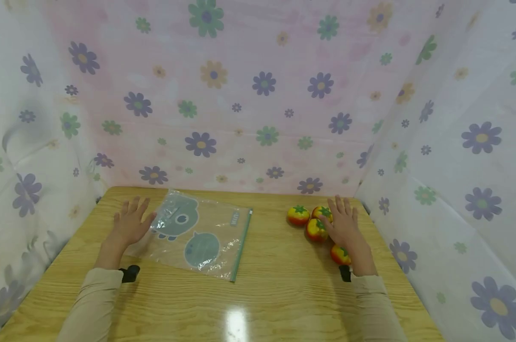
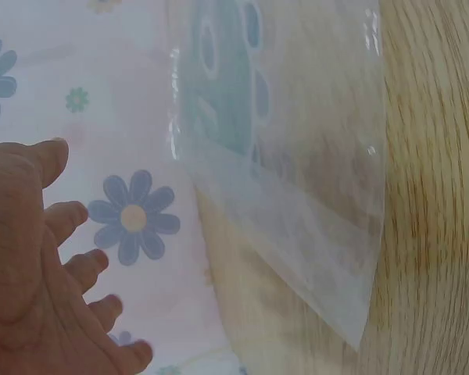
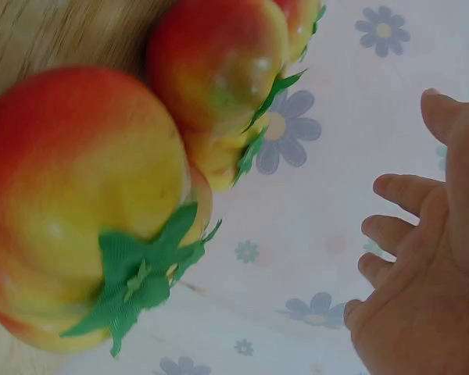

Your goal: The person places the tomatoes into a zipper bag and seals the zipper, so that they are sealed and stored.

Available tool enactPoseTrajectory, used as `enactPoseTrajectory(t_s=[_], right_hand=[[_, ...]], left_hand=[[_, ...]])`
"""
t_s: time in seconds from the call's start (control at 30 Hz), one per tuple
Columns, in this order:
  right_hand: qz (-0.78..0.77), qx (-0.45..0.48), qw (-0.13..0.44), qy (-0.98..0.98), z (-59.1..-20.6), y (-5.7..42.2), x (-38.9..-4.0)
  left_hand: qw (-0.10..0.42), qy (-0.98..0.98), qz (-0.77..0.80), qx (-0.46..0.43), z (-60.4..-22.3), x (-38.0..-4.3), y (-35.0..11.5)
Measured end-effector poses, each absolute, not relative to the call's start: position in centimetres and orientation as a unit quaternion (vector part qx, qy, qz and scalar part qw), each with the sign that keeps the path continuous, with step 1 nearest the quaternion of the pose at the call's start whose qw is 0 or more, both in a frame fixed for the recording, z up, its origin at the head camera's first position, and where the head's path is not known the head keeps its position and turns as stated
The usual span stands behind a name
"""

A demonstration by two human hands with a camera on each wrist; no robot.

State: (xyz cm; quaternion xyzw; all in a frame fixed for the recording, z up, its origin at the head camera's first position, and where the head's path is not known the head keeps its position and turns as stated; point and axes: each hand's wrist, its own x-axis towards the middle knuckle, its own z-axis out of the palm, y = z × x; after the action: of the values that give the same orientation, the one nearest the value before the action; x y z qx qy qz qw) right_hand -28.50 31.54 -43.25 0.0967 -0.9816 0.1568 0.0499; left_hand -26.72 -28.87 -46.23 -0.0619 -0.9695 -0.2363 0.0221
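A clear plastic zip bag (image 1: 217, 223) lies flat on the left half of the table, with grey-green cartoon animal prints and a green slider strip along its right edge. My left hand (image 1: 131, 223) is over the bag's left end, fingers spread, holding nothing. The left wrist view shows the bag's corner (image 2: 328, 289) apart from the fingers. On the right are several red-and-yellow artificial fruits (image 1: 298, 216) with green leafy tops. Above them is my right hand (image 1: 344, 227), fingers extended and holding nothing. In the right wrist view the nearest fruit (image 3: 78, 187) is large, and the hand is clear of it.
The wooden table (image 1: 279, 294) has a bright reflection near its front. Flower-printed fabric (image 1: 240, 114) stands along the table's back and both sides. Black straps sit at both wrists.
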Motion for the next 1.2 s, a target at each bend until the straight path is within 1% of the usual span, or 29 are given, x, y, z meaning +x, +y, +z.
enactPoseTrajectory(t_s=[0.23,0.33,0.47,0.57,0.67,0.8,1.03,1.1,1.2], right_hand=[[0.253,0.152,0.096,-0.951,-43.5,29.6,-28.2],[0.298,0.172,0.103,-0.933,-43.8,28.3,-28.0],[0.337,0.196,0.118,-0.913,-44.6,26.6,-27.8],[0.375,0.22,0.115,-0.894,-45.2,25.2,-27.4],[0.422,0.229,0.079,-0.874,-45.8,23.9,-27.0],[0.48,0.215,0.007,-0.851,-47.0,22.7,-26.7],[0.582,0.19,-0.162,-0.774,-47.9,20.4,-25.7],[0.603,0.172,-0.192,-0.755,-48.2,19.8,-25.6],[0.619,0.156,-0.219,-0.738,-48.8,18.9,-25.5]], left_hand=[[0.056,-0.927,-0.354,-0.112,-46.3,-26.5,-26.3],[0.064,-0.913,-0.385,-0.122,-46.7,-26.4,-24.9],[0.06,-0.892,-0.426,-0.142,-47.2,-26.2,-23.0],[0.059,-0.873,-0.458,-0.154,-47.5,-25.8,-21.5],[0.051,-0.857,-0.488,-0.161,-48.0,-25.4,-20.1],[0.026,-0.837,-0.522,-0.161,-49.2,-25.0,-18.4],[-0.013,-0.802,-0.579,-0.144,-50.9,-24.4,-15.6],[-0.026,-0.793,-0.593,-0.142,-51.1,-24.2,-14.7],[-0.037,-0.782,-0.605,-0.144,-51.3,-24.0,-13.6]])
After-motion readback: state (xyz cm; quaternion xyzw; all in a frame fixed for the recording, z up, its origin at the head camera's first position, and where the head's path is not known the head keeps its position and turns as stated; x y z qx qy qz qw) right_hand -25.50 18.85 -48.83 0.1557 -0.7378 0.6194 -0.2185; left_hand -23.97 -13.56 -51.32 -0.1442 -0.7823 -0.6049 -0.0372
